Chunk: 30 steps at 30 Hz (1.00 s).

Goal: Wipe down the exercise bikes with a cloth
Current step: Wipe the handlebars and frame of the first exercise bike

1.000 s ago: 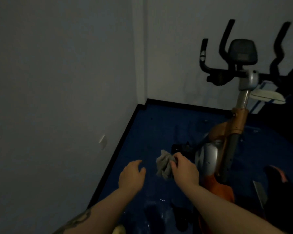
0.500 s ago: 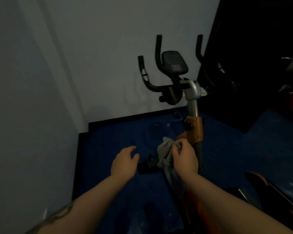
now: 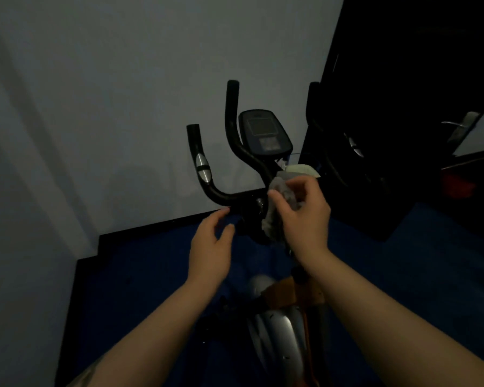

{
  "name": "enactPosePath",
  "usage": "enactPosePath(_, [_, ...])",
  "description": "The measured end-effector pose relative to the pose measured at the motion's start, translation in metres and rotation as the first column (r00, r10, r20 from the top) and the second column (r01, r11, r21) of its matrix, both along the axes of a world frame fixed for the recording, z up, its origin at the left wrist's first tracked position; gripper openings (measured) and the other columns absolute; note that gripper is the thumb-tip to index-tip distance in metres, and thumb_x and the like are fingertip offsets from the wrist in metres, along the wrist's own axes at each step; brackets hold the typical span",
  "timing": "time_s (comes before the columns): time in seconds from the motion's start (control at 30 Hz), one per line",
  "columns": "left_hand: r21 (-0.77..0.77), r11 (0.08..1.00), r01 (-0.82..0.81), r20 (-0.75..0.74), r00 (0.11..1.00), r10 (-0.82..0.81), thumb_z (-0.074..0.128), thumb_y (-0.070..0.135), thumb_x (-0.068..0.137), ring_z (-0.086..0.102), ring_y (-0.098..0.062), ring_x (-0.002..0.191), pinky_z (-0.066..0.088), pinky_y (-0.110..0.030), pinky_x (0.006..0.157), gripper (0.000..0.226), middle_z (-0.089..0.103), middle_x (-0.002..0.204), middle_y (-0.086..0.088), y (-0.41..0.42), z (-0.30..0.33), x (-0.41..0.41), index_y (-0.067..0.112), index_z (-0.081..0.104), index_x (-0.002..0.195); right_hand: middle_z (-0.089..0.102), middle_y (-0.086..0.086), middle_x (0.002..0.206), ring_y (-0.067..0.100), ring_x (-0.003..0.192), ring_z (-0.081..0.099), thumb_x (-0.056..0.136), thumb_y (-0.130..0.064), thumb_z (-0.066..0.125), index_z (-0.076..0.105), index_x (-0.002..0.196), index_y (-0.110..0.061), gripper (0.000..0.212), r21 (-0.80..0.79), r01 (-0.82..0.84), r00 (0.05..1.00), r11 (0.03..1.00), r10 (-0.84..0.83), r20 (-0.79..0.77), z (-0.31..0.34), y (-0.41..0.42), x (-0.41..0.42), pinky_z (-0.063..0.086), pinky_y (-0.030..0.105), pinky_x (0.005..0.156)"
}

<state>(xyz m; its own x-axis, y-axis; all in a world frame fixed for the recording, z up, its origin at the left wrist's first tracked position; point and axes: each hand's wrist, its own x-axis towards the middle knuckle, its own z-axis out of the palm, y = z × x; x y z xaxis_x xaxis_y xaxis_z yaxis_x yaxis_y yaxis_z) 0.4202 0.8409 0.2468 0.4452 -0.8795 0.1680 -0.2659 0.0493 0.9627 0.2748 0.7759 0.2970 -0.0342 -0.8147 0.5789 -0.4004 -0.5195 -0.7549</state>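
Right hand [image 3: 305,216] pinches the grey cloth [image 3: 280,202] against the bike's handlebar [image 3: 221,194]; left hand [image 3: 210,247] hovers loosely open beside it.

Open air left of the handlebars [image 3: 207,174] toward the wall [image 3: 109,107], bare floor [image 3: 151,261] below, console [image 3: 264,132] behind, dark door [image 3: 403,93] close on the right

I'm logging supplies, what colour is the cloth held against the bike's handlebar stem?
Light grey crumpled cloth, gripped in the right hand; the head view shows it.
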Motion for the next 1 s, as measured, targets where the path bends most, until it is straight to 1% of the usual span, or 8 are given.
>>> enactPosePath(0.1, [-0.045, 0.998, -0.039, -0.115, 0.993, 0.034, 0.052, 0.013, 0.095, 0.055, 0.012, 0.099, 0.041, 0.001, 0.077, 0.031, 0.060, 0.117, 0.010, -0.020, 0.003, 0.001, 0.025, 0.058, 0.123, 0.059, -0.007, 0.093, 0.007, 0.090, 0.054, 0.083, -0.035, 0.067, 0.064, 0.091, -0.025, 0.014, 0.008, -0.058, 0.963, 0.998, 0.058, -0.263, -0.020, -0.023, 0.023, 0.044, 0.028, 0.083])
enactPosePath(0.17, [-0.056, 0.998, -0.036, -0.181, 0.983, 0.026, 0.051, 0.012, 0.096, 0.055, 0.018, 0.095, 0.041, 0.002, 0.077, 0.029, 0.061, 0.114, 0.013, -0.031, 0.000, 0.000, 0.024, 0.060, 0.120, 0.059, -0.003, 0.101, 0.013, 0.100, 0.051, 0.086, -0.038, 0.062, 0.067, 0.098, -0.024, 0.018, -0.096, -0.049, 0.878, 0.994, -0.003, -0.478, -0.040, -0.031, 0.024, 0.033, 0.029, 0.089])
enactPosePath(0.23, [-0.075, 0.997, -0.019, -0.216, 0.976, 0.002, 0.049, 0.011, 0.096, 0.055, 0.018, 0.095, 0.041, 0.002, 0.076, 0.027, 0.062, 0.113, 0.013, -0.040, -0.002, 0.000, 0.021, 0.061, 0.119, 0.058, 0.001, 0.107, 0.017, 0.106, 0.050, 0.089, -0.038, 0.058, 0.064, 0.102, -0.022, 0.022, -0.190, -0.088, 0.836, 0.978, -0.031, -0.548, -0.049, -0.038, 0.020, 0.031, 0.027, 0.090])
enactPosePath(0.47, [-0.126, 0.986, 0.112, -0.290, 0.946, -0.144, 0.040, 0.013, 0.100, 0.062, 0.005, 0.094, 0.044, -0.005, 0.077, 0.026, 0.067, 0.103, 0.010, -0.063, -0.012, -0.007, 0.019, 0.063, 0.110, 0.061, 0.002, 0.099, 0.015, 0.090, 0.052, 0.094, -0.030, 0.048, 0.065, 0.095, -0.017, 0.022, -0.186, 0.019, 0.873, 0.982, -0.107, -0.475, -0.059, -0.027, 0.042, 0.044, 0.030, 0.078])
enactPosePath(0.63, [-0.136, 0.969, 0.207, -0.287, 0.928, -0.238, 0.033, 0.019, 0.102, 0.061, 0.004, 0.101, 0.044, -0.006, 0.081, 0.032, 0.065, 0.112, 0.009, -0.065, -0.020, -0.003, 0.016, 0.060, 0.120, 0.056, 0.001, 0.081, 0.010, 0.073, 0.050, 0.094, -0.028, 0.049, 0.059, 0.084, -0.012, 0.021, -0.128, -0.147, 0.869, 0.981, 0.066, -0.491, -0.059, -0.017, 0.013, 0.046, 0.030, 0.054])
enactPosePath(0.83, [-0.142, 0.982, 0.126, -0.326, 0.930, -0.166, 0.028, 0.018, 0.103, 0.063, -0.008, 0.100, 0.047, -0.014, 0.081, 0.036, 0.067, 0.110, 0.003, -0.070, -0.015, 0.000, 0.017, 0.061, 0.114, 0.060, 0.001, 0.085, 0.012, 0.074, 0.055, 0.093, -0.025, 0.053, 0.062, 0.085, -0.011, 0.019, -0.071, 0.054, 0.928, 0.996, -0.076, -0.363, -0.049, -0.020, 0.049, 0.045, 0.025, 0.057])
enactPosePath(0.93, [-0.113, 0.987, 0.117, -0.359, 0.921, -0.150, 0.027, 0.020, 0.103, 0.064, -0.007, 0.099, 0.047, -0.011, 0.078, 0.038, 0.067, 0.112, 0.000, -0.070, -0.014, -0.002, 0.013, 0.060, 0.119, 0.053, -0.004, 0.082, 0.008, 0.067, 0.050, 0.094, -0.029, 0.048, 0.056, 0.083, -0.016, 0.019, -0.006, -0.087, 0.911, 0.996, 0.078, -0.406, -0.057, -0.005, 0.022, 0.045, 0.027, 0.050])
enactPosePath(1.0, [-0.124, 0.985, 0.120, -0.362, 0.919, -0.158, 0.028, 0.018, 0.103, 0.064, 0.001, 0.094, 0.045, -0.007, 0.075, 0.037, 0.067, 0.109, 0.001, -0.071, -0.011, -0.006, 0.012, 0.062, 0.116, 0.052, -0.004, 0.084, 0.010, 0.067, 0.051, 0.094, -0.031, 0.046, 0.054, 0.085, -0.017, 0.019, -0.045, -0.094, 0.873, 0.995, 0.061, -0.484, -0.046, -0.015, 0.018, 0.045, 0.029, 0.050])
